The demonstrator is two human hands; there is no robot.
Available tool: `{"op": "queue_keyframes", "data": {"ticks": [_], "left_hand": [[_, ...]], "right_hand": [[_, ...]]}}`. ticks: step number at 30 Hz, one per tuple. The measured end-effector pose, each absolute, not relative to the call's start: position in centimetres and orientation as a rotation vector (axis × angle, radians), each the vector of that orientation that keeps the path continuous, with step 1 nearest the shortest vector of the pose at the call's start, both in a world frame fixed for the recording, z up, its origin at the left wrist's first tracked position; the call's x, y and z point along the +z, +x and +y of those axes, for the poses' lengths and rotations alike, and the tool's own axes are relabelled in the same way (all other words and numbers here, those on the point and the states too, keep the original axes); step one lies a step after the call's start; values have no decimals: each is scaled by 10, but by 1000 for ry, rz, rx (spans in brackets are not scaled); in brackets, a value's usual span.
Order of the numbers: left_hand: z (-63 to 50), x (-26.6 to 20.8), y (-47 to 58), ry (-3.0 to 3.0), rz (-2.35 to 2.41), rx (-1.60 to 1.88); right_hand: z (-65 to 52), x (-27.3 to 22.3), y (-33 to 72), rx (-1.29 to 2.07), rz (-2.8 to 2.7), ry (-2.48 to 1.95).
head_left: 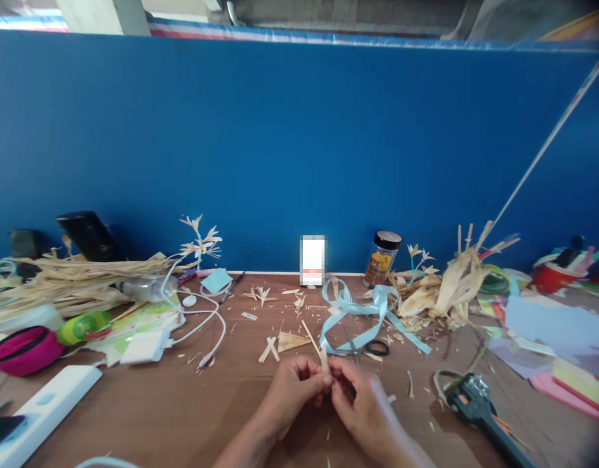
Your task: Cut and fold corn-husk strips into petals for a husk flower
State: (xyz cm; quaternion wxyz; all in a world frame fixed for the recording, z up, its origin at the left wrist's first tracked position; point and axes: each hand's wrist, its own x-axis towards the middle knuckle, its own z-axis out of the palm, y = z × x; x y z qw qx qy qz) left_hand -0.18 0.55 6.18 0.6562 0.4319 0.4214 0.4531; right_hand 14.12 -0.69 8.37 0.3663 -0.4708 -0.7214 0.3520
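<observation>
My left hand [295, 389] and my right hand [360, 398] meet above the front middle of the brown table. Their fingertips pinch together on a narrow strip of dried corn husk [324, 359], which points up and away from me. The strip's lower end is hidden by my fingers. Just beyond it lie a light blue ribbon [362, 307] in loose loops and scissors with black handles [377, 348]. Left of the strip are a flat husk piece [293, 341] and small crossed husk strips [269, 350].
At left lie a husk bundle [84, 276], a white power strip [53, 409] and a charger [146, 346] with cable. Behind stand a husk flower [200, 244] and a jar [383, 260]. At right are a husk pile [458, 286], a glue gun [484, 409] and coloured paper [547, 325].
</observation>
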Motion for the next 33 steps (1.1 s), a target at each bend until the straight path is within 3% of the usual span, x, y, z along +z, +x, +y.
{"op": "queue_keyframes", "data": {"ticks": [6, 23, 33], "left_hand": [[6, 65, -2, 981, 966, 1029], [11, 62, -4, 878, 1020, 1077], [16, 68, -10, 866, 1085, 1160]], "right_hand": [[-2, 85, 143, 1066, -1706, -1157], [10, 80, 163, 618, -1668, -1479], [15, 70, 159, 1133, -1306, -1292]]}}
